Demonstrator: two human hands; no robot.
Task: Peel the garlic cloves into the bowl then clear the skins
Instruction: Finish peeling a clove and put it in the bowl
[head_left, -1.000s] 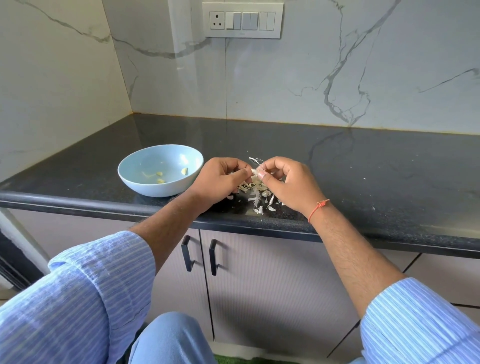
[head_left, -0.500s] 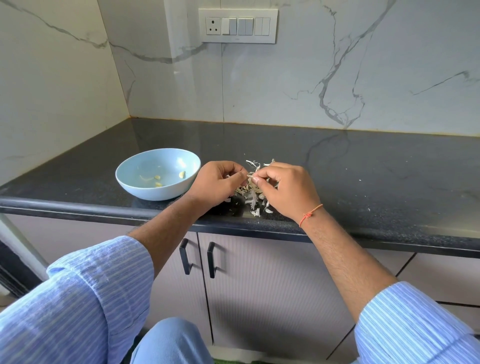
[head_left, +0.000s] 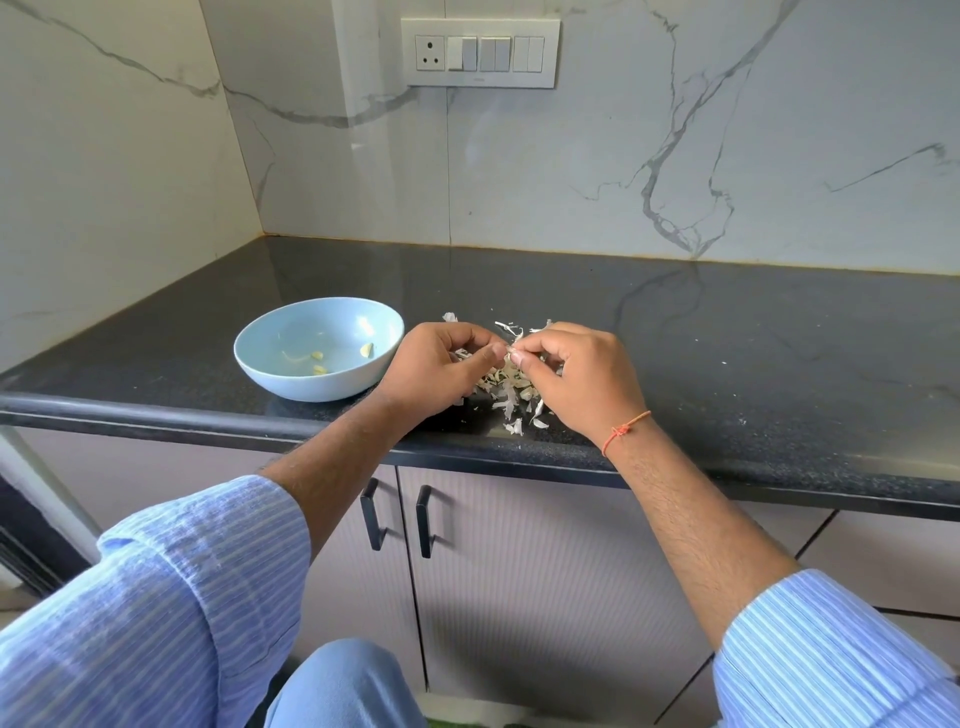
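On the counter, the bowl sits left of the skins, with cloves inside.

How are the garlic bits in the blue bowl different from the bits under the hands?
The peeled cloves are yellowish and plump; the skins are white, thin and flaky. The cloves are few and lie inside the bowl; the skins are many, heaped on the black counter. Both come from garlic.

rolled blue striped sleeves, orange wrist thread, blue trousers
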